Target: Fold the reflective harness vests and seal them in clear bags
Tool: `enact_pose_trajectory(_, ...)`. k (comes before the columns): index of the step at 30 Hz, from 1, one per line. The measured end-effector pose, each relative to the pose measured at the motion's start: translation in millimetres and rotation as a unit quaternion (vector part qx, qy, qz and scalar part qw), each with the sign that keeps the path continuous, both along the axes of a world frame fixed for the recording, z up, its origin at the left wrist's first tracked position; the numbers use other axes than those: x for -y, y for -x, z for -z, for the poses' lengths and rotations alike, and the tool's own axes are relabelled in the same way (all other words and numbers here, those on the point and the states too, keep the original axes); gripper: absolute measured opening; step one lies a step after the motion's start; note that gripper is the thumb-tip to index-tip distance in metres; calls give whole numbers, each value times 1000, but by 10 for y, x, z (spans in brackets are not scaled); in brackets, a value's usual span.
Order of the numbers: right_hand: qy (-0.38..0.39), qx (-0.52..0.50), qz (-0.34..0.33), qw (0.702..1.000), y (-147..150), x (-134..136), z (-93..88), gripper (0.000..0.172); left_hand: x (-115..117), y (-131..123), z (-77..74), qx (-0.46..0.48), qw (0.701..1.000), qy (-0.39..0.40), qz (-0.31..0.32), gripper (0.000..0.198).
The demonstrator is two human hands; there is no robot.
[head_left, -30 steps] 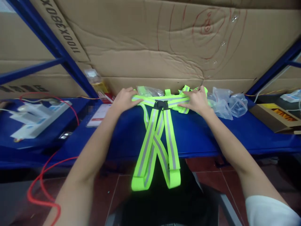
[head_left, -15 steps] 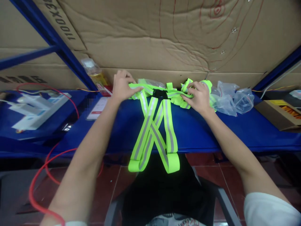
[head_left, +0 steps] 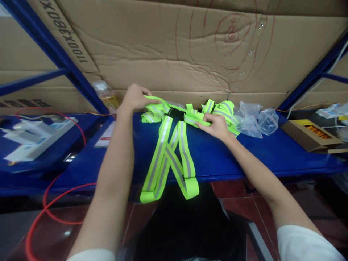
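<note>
A neon-yellow reflective harness point(head_left: 161, 145) with grey stripes lies across the blue table, its crossed straps hanging over the front edge. A black buckle point(head_left: 176, 114) sits at the middle of its waist band. My left hand point(head_left: 137, 98) is closed on the left end of that band, thumb along its top. My right hand point(head_left: 213, 125) pinches the band right of the buckle. Behind my right hand is a heap of similar reflective straps point(head_left: 224, 108). More bunched webbing lies under the band near my left hand.
Clear plastic bags point(head_left: 251, 119) lie right of the strap heap, then an open cardboard box point(head_left: 311, 136). A bottle point(head_left: 105, 94) and a phone point(head_left: 104, 136) are on the left. A red hose point(head_left: 45, 208) loops at lower left. Cardboard point(head_left: 152, 47) stands behind the blue table point(head_left: 217, 163).
The camera view has shifted. The waist band now slopes down to the right, my right hand sitting lower and my left hand higher relative to it. Both hands still grip the harness.
</note>
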State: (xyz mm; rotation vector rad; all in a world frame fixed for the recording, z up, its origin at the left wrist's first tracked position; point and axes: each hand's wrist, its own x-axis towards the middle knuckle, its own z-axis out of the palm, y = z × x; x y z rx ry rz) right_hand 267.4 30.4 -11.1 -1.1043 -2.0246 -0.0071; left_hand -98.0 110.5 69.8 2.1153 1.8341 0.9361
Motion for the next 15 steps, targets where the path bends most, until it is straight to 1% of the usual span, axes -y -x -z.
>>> enact_pose_trajectory(3,72,-52,-12,996,-100,-33,-53,53,-13,-3,170,-67,996,-58,17,54)
enact_pose_trajectory(5,124,-92,-33,987,-194,-75,-110,53,36,49,291,-78,993,-77,39,55)
enact_pose_trajectory(7,168,-136,-63,974,-281,-114,-164,49,139,125,385,-72,993,-84,40,53)
enact_pose_trajectory(10,208,-188,-87,956,-352,-127,-214,47,338,234,469,-71,993,-89,11,48)
enact_pose_trajectory(12,253,-210,-99,939,-359,-108,-227,48,446,285,508,-78,993,-89,-2,47)
enact_pose_trajectory(14,299,-231,-110,919,-354,-96,-227,50,500,317,548,-83,993,-87,-9,47)
enact_pose_trajectory(15,310,-247,-111,911,-352,-100,-223,50,502,325,566,-81,993,-84,-12,47)
